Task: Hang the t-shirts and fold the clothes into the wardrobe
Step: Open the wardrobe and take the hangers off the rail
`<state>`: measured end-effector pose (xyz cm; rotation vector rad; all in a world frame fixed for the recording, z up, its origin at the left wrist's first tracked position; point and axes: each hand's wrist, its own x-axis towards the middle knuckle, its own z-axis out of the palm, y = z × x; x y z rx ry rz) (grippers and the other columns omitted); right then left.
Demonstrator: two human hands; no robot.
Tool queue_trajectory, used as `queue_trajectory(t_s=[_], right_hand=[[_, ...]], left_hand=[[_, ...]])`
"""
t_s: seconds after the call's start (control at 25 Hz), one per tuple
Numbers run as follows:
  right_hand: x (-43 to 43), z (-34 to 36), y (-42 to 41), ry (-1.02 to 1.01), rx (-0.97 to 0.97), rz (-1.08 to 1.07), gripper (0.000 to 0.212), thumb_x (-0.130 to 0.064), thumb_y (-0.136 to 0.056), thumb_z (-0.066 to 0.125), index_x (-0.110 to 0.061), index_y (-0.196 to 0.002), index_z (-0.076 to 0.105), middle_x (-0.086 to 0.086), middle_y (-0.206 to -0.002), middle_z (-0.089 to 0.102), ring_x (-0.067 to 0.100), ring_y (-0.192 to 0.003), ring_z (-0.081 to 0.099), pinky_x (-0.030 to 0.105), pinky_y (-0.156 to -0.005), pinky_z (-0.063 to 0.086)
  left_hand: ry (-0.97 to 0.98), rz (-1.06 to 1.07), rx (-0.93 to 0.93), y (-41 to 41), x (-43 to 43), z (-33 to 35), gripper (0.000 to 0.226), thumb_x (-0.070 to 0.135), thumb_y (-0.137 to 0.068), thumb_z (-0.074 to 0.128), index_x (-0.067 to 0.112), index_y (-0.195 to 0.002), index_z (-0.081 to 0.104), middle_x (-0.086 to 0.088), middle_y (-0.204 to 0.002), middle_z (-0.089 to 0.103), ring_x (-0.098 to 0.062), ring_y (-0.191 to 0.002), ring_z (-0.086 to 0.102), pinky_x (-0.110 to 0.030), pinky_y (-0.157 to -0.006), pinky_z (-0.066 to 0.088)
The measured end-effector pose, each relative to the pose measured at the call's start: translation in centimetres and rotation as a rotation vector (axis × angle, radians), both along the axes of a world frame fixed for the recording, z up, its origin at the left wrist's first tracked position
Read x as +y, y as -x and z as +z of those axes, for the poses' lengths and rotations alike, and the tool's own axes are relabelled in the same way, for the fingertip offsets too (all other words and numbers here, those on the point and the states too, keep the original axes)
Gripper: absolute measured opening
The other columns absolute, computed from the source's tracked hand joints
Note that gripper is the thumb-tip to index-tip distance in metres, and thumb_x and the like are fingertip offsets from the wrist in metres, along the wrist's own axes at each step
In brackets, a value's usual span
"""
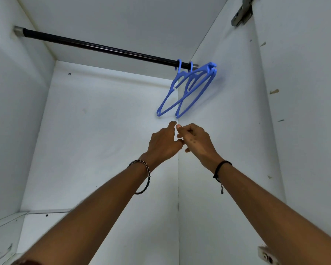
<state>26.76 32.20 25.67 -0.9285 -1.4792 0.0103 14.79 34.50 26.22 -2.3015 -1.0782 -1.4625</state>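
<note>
Blue plastic hangers [180, 73] x2 | tilted, overlapping | on rod [103, 48] R end

light: bright, cool, even, strongest on the back panel [103, 140] | shadows: faint, soft behind the blue hangers [187, 88] | focus: sharp centre | edges: wide-angle stretch, dimmer corners

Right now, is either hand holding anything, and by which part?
Nothing is held. The left hand and right hand reach up just below the two blue hangers hooked on the rail, and touch neither.
</note>
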Motion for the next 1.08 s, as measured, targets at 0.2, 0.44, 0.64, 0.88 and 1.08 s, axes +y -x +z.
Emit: queue_trajectory(t_s=[0.2, 0.44, 0.64, 0.88, 1.08], right_hand=[[2.7, 7.4, -3.0, -0.144, 0.25, -0.051, 0.046, -0.042, -0.101, 0.06, -0.004, -0.125, 0.049, 0.013, -0.117, 0.062, 0.027, -0.095, 0.068, 0.044, -0.086, 0.061], [4.4, 14.1, -4.5, -0.21, 0.291, -0.008, 0.062, -0.044, -0.093, 0.071, -0.005, -0.132, 0.044, 0.011, -0.129, 0.056, 0.029, -0.115, 0.062, 0.047, -0.098, 0.057], [6.0, 16.5, -4.5, -0.245, 0.262, -0.018, 0.049, -0.043, -0.088, 0.076, -0.006, -0.119, 0.065, 0.011, -0.116, 0.068, 0.025, -0.101, 0.069, 0.042, -0.09, 0.06], [6.7, 17.5, -4.4, -0.316, 0.215, -0.12, 0.023, -0.02, -0.094, 0.067, -0.003, -0.109, 0.066, 0.016, -0.11, 0.07, 0.028, -0.085, 0.075, 0.039, -0.083, 0.063], [7.0, 17.6, -4.1, -0.403, 0.159, -0.175, 0.018, -0.021, -0.098, 0.066, -0.005, -0.107, 0.063, 0.017, -0.109, 0.07, 0.031, -0.088, 0.074, 0.041, -0.084, 0.062]], left_hand=[[-0.065, 0.015, -0.042, -2.0, 2.5, 5.1, 0.061, 0.028, -0.094, 0.058, 0.015, -0.148, 0.031, -0.01, -0.127, 0.061, -0.03, -0.119, 0.057, -0.041, -0.104, 0.039], [-0.133, 0.054, 0.0, -3.9, 3.2, 8.0, 0.057, 0.028, -0.095, 0.056, 0.014, -0.145, 0.033, -0.011, -0.122, 0.062, -0.031, -0.111, 0.057, -0.044, -0.102, 0.039], [-0.14, 0.089, 0.004, -3.4, 3.6, 8.7, 0.055, 0.027, -0.096, 0.056, 0.013, -0.144, 0.034, -0.012, -0.133, 0.058, -0.033, -0.118, 0.056, -0.043, -0.102, 0.039], [-0.148, 0.14, 0.031, -2.0, 3.8, 8.4, 0.053, 0.026, -0.096, 0.053, 0.012, -0.144, 0.034, -0.012, -0.131, 0.057, -0.031, -0.11, 0.057, -0.041, -0.098, 0.04], [-0.142, 0.135, 0.036, -1.6, 4.1, 8.6, 0.053, 0.027, -0.096, 0.055, 0.011, -0.142, 0.035, -0.012, -0.128, 0.059, -0.03, -0.107, 0.058, -0.042, -0.098, 0.043]])
